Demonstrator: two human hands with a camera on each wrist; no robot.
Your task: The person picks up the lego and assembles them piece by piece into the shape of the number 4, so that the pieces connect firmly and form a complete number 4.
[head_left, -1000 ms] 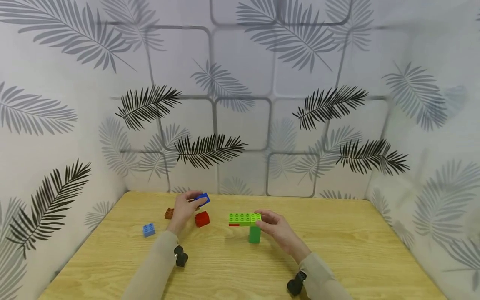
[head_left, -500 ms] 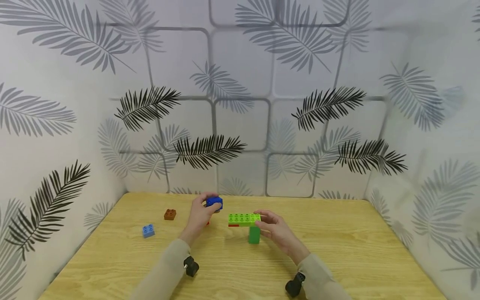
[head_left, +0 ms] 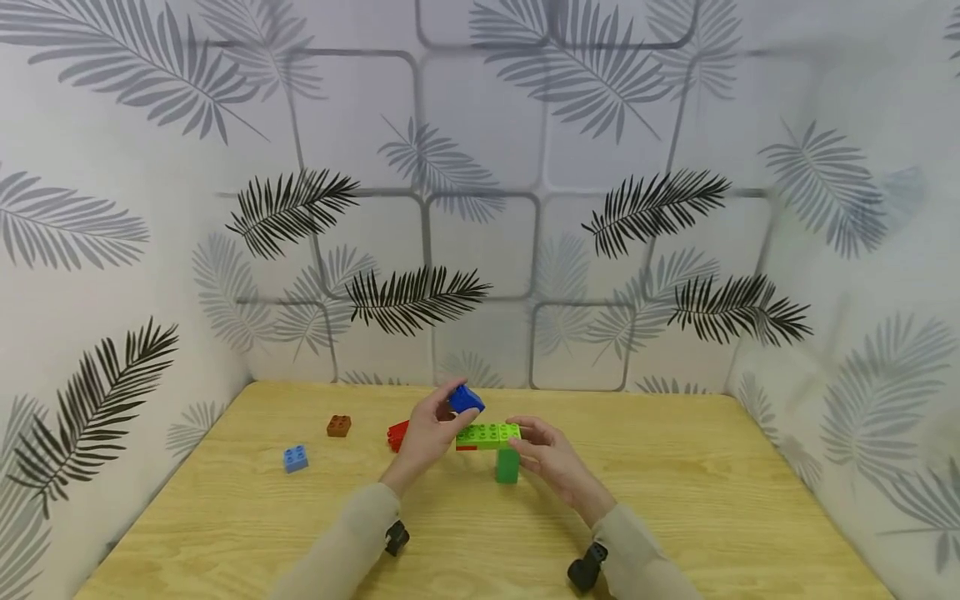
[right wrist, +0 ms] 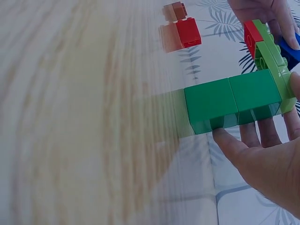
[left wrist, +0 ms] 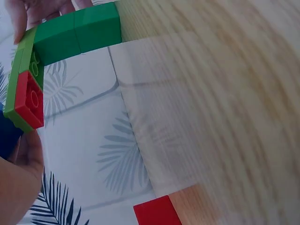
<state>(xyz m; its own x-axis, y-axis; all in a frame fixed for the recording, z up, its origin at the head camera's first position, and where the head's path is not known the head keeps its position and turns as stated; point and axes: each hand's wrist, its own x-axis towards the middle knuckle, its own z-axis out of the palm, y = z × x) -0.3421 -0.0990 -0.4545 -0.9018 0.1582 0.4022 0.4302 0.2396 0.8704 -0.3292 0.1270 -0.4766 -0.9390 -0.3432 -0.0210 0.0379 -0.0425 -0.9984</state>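
Note:
My left hand [head_left: 426,433] pinches a dark blue toy brick [head_left: 467,400] between thumb and fingers, close above the left end of a light green studded bar [head_left: 480,436]. That bar lies across a column of two stacked green bricks [right wrist: 234,101], which stands on the table under its right end. Beneath the bar's left end sits a red brick [left wrist: 29,98]. My right hand [head_left: 558,462] grips the built piece at its right end, the thumb at the light green bar and fingers behind the green bricks. Part of the blue brick is covered by my left fingers.
Behind my left wrist lies a loose red brick [head_left: 397,434], partly hidden in the head view. Farther left are a brown brick [head_left: 339,426] and a light blue brick [head_left: 296,458] on the wooden table [head_left: 675,500]. A patterned backdrop [head_left: 487,208] rises behind the table.
The left hand has carried the blue brick rightward, from above the loose red brick to the light green bar, tilting it on the way. The right hand has stayed on the built piece.

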